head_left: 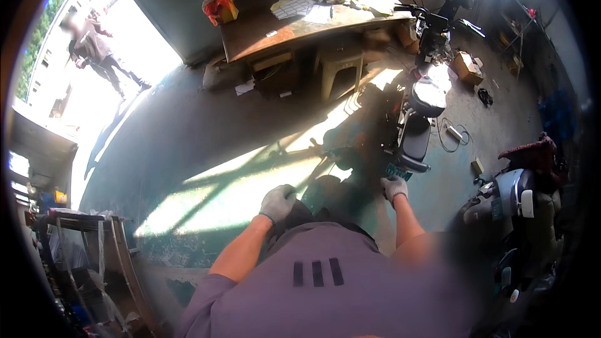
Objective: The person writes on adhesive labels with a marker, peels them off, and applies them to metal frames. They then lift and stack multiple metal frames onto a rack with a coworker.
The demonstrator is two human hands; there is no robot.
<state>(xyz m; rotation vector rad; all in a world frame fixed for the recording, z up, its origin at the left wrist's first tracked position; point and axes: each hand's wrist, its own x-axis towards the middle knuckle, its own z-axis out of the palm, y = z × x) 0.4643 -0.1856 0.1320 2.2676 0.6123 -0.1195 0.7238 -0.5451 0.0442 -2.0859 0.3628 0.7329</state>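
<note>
Both my hands wear pale grey work gloves. My left hand (278, 203) hangs low in front of my body, its back toward me; its fingers are turned under, and whether they hold anything is hidden. Farther right, my right hand (394, 188) is just below a green number plate (398, 172) at the tail of a two-wheeled scooter (416, 134). Whether it touches the plate cannot be made out, and most of its fingers are hidden. The scooter has a dark seat, with its handlebars toward the table.
Papers and a coiled yellow cable lie on a wooden table (244, 42) with a red bag (219, 6). A stool (343, 72) stands beneath. Right are a cardboard box (467, 69), a power strip (453, 131) and another scooter (510, 194). A metal-framed rack (116, 244) stands left; a person (94, 47) is outside.
</note>
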